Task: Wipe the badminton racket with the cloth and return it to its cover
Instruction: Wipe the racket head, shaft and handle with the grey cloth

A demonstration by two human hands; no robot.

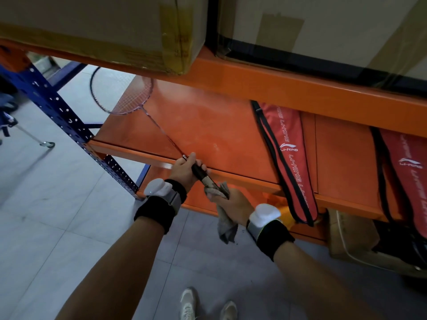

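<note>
Right now the left hand (184, 170) is clamped around the badminton racket (161, 132) at the top of its black handle, thumb stretched up along the shaft. The racket slants away up and to the left, its strung head (122, 91) out over the orange shelf (208, 125) and partly under the beam above. The right hand (233, 205) grips a grey cloth (225, 224), bunched against the lower end of the handle, with the rest of it hanging below the fist. On the shelf to the right lies a red racket cover (288, 158) with black trim, "LI-NING" printed in white along it. A second red cover (409, 176) further right carries the same logo, its lettering blurred. Cardboard boxes (104, 26) sit on the level above.
</note>
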